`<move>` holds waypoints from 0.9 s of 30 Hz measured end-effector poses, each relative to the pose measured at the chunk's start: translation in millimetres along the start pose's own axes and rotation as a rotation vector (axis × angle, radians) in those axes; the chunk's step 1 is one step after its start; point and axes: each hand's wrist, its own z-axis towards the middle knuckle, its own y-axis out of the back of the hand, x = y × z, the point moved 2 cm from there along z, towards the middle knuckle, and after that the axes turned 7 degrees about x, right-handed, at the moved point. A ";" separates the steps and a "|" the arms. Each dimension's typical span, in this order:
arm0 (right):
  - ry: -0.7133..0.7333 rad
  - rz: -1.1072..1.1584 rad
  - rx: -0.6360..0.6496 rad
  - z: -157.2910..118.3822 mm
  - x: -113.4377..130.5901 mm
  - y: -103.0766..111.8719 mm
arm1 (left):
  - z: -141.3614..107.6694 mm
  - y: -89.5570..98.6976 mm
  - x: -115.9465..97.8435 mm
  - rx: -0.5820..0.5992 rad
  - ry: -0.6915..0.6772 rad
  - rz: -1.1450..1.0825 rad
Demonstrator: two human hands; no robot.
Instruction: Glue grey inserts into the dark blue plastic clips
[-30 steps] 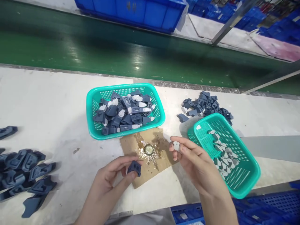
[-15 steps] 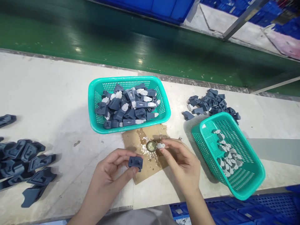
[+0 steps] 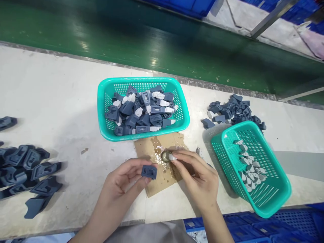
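Note:
Between thumb and fingers, my left hand grips a dark blue-grey plastic part with recesses in its face. My right hand pinches a small white plastic piece at the edge of a small round dish of clear liquid. Under the dish lies a piece of brown cardboard, wet and splashed around it. The two held parts are apart from each other.
Behind the hands stands a green basket of dark parts with white pieces attached. Another green basket at right holds small white pieces. Loose dark parts lie in piles at left and right. A green belt runs behind.
My left hand has tilted the dark part and raised it slightly. The white piece in my right hand is now closer in over the dish. The whole view has shifted slightly.

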 end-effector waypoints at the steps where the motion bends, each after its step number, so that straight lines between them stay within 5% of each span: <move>1: 0.000 -0.001 -0.001 -0.3 -0.3 0.2 | 0.0 -0.5 -0.2 0.008 -0.010 0.006; 5: -0.051 0.046 0.028 -3.2 -2.4 -1.4 | 0.8 -2.8 -1.1 -0.027 0.004 -0.037; 13: -0.334 0.506 -0.169 -7.2 -8.0 0.8 | 3.3 -6.6 -4.6 -0.020 0.108 -0.232; 20: -0.365 0.582 -0.186 -8.0 -8.8 3.6 | 1.6 -12.8 -8.1 0.011 0.087 -0.165; 27: -0.360 0.673 -0.200 -12.3 0.0 7.3 | 3.7 -15.2 -12.0 0.029 0.131 -0.338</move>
